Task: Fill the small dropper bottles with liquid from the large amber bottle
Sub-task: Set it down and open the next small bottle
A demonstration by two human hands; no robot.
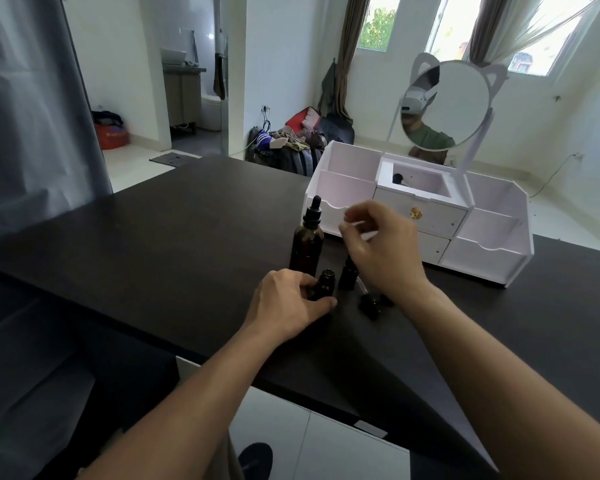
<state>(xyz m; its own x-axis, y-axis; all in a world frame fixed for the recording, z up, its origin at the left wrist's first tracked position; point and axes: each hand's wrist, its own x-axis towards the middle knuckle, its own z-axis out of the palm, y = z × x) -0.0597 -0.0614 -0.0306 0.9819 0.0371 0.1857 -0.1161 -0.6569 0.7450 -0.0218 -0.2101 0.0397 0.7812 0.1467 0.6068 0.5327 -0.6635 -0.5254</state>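
An uncapped small dropper bottle (325, 280) is gripped on the dark bench (153, 244) by the left hand (286, 303), just before the large amber bottle (306, 245), while right hand (381, 247) fingers, loosely curled, hover over a second small bottle (347, 275), white organizer (492, 244) behind.
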